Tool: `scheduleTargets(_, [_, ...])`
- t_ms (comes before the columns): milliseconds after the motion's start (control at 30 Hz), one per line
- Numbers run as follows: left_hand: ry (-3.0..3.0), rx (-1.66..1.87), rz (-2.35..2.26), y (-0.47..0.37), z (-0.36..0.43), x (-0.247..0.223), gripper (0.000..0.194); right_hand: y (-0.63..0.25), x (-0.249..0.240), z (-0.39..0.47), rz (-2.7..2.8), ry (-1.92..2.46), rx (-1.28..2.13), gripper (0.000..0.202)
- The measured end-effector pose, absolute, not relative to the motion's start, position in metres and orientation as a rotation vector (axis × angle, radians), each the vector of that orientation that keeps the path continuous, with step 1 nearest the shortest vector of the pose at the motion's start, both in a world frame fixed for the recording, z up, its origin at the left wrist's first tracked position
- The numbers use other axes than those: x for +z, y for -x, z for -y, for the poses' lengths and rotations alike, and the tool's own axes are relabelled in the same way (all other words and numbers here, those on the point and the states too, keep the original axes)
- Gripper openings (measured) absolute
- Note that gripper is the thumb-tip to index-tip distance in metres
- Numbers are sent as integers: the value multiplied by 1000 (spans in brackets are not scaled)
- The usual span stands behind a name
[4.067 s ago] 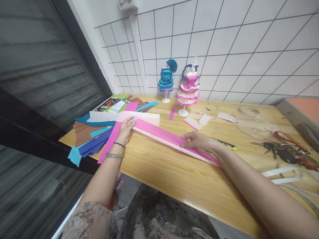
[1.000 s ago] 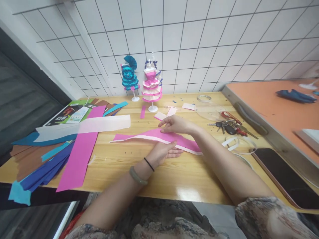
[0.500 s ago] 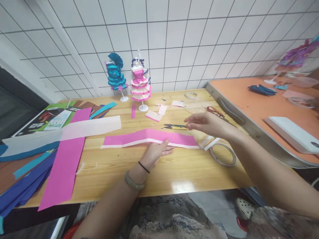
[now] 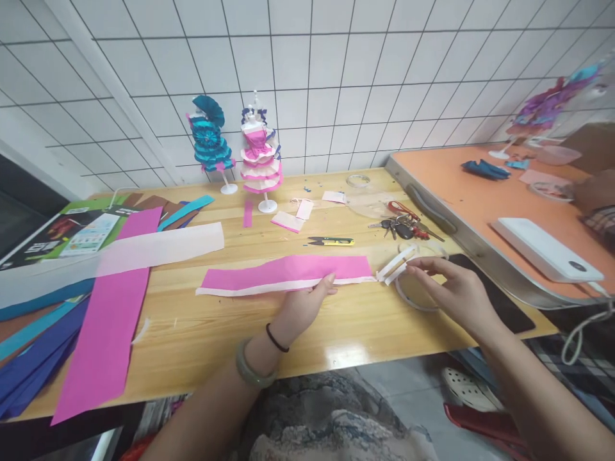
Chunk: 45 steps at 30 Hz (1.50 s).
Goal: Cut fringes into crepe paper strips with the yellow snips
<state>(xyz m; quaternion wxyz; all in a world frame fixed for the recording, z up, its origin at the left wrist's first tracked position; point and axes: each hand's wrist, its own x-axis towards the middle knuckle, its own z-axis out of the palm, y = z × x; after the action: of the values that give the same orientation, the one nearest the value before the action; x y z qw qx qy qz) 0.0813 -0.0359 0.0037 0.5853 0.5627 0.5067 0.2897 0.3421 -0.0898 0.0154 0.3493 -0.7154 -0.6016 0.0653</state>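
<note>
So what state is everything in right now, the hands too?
Left hand: gripping the pink strip's edge
Right hand: fingertips at the white strips
Pink strip: spread lengthwise, slightly bent
Snips: blades slightly apart
Phone: screen dark, partly hidden
Keys: bunched together
White device: cable attached
Teal-dressed stand: upright
Pink-and-white-dressed stand: upright

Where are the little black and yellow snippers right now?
In the head view, the snippers lie near the middle of the wooden table, just beyond the white-edged pink strip and to the left of the keys.
</note>
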Motion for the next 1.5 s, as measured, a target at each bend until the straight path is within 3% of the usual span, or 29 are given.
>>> scheduleTargets(200, [-1457,761,-1172,-81,39,6,34,-348,1,105,1559,1903,174,21])
scheduleTargets(567, [-1462,789,-1152,-84,38,11,30,-314,-12,104,2020,1601,34,17])
scheduleTargets(900, [-1562,751,-1118,-93,52,24,30,-288,-15,94,2086,1861,-430,29])
scheduleTargets(1167, [-1420,790,-1151,-95,50,24,31,-275,-17,78,2040,2049,-587,24])
scheduleTargets(1500, [-1076,771,-1121,-100,43,29,33,-279,-22,77,2062,1867,-686,22])
